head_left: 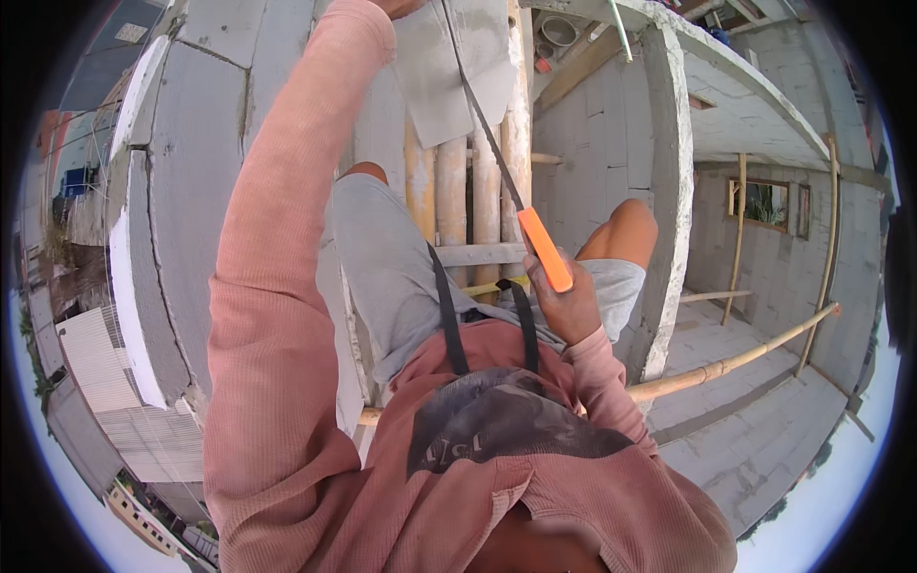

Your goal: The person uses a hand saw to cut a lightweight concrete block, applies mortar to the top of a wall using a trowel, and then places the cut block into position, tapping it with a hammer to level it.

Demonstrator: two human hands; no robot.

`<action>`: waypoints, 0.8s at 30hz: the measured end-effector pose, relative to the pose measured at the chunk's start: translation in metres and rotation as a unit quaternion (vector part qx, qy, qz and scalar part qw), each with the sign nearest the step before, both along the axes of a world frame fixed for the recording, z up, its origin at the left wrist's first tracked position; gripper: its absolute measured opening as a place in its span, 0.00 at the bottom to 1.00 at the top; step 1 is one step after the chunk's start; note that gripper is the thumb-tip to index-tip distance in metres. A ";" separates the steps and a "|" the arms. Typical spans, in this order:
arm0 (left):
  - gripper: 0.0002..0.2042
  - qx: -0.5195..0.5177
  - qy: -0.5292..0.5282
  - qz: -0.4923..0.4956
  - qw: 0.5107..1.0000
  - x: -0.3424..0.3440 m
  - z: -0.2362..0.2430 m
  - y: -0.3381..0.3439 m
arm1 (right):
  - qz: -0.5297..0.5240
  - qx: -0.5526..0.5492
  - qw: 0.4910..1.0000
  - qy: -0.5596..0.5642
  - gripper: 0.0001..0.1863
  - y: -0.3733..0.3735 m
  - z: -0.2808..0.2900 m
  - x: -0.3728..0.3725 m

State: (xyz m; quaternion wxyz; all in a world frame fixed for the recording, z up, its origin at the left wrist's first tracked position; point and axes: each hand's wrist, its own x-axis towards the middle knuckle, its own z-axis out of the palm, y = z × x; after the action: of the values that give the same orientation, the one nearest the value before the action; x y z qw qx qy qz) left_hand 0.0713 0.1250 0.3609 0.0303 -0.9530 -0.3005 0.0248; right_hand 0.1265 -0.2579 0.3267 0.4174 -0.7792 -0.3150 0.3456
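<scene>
My right hand (573,307) is closed around the orange handle (544,250) of a handsaw, in front of my lap. Its long dark blade (485,129), seen nearly edge-on, runs up and away across a pale grey slab (435,81) with a damp-looking patch. Whether the teeth have cut into the slab cannot be made out. My left arm stretches far forward, and only a sliver of my left hand (399,5) shows at the top edge, beside the slab; its fingers are out of sight.
Several bamboo poles (454,191) lie between my legs, crossed by a grey bar (478,254). A grey block wall (196,191) rises at left, with roofs far below it. To the right are a rough concrete frame (673,191), a bamboo rail (735,363) and a lower room. A bucket (558,31) stands at far right.
</scene>
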 end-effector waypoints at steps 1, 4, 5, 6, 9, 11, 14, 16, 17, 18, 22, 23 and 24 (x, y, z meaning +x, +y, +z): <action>0.36 0.001 -0.005 -0.007 1.000 0.008 0.000 0.001 | 0.010 -0.018 0.999 -0.040 0.13 0.036 -0.016 0.020; 0.35 -0.009 -0.011 -0.029 0.999 0.022 -0.003 -0.011 | 0.014 -0.037 0.997 -0.062 0.16 0.121 -0.033 0.060; 0.35 -0.011 -0.007 -0.029 0.999 0.020 -0.005 -0.014 | 0.022 -0.045 0.996 -0.069 0.16 0.124 -0.035 0.060; 0.35 -0.015 -0.006 -0.029 0.999 0.018 -0.007 -0.017 | 0.024 -0.050 0.996 -0.068 0.16 0.112 -0.033 0.053; 0.35 -0.006 0.001 -0.024 1.000 0.015 -0.007 -0.008 | 0.004 -0.029 0.996 -0.079 0.12 0.038 -0.035 0.018; 0.35 -0.002 0.007 -0.016 1.000 0.009 -0.006 0.000 | 0.001 -0.023 0.999 -0.049 0.10 -0.028 -0.001 -0.006; 0.34 -0.005 0.019 -0.022 1.000 0.007 -0.008 0.000 | 0.005 0.000 0.999 -0.052 0.11 -0.020 -0.004 -0.001; 0.34 -0.004 0.013 -0.031 0.999 0.016 -0.008 0.002 | 0.011 -0.068 0.997 -0.045 0.14 0.059 -0.024 0.034; 0.34 -0.011 0.004 -0.041 0.999 0.027 -0.011 -0.005 | 0.007 -0.031 0.996 -0.081 0.15 0.094 -0.037 0.057; 0.34 -0.010 0.006 -0.043 0.999 0.027 -0.012 -0.007 | 0.019 -0.042 0.997 -0.068 0.14 0.121 -0.041 0.069; 0.33 -0.016 0.011 -0.042 0.999 0.021 -0.017 -0.012 | 0.019 -0.022 0.996 -0.089 0.13 0.101 -0.058 0.044; 0.33 -0.010 0.018 -0.036 0.999 0.015 -0.017 -0.006 | 0.005 -0.030 0.999 -0.036 0.12 0.072 -0.049 0.031; 0.33 -0.010 0.022 -0.033 0.999 0.012 -0.017 -0.003 | 0.004 -0.056 0.996 -0.070 0.11 0.035 -0.039 0.019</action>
State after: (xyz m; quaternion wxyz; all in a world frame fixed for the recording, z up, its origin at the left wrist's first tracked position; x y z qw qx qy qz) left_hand 0.0835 0.1216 0.3441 0.0286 -0.9618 -0.2681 0.0476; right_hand 0.1453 -0.2232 0.2875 0.3487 -0.8223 -0.3266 0.3090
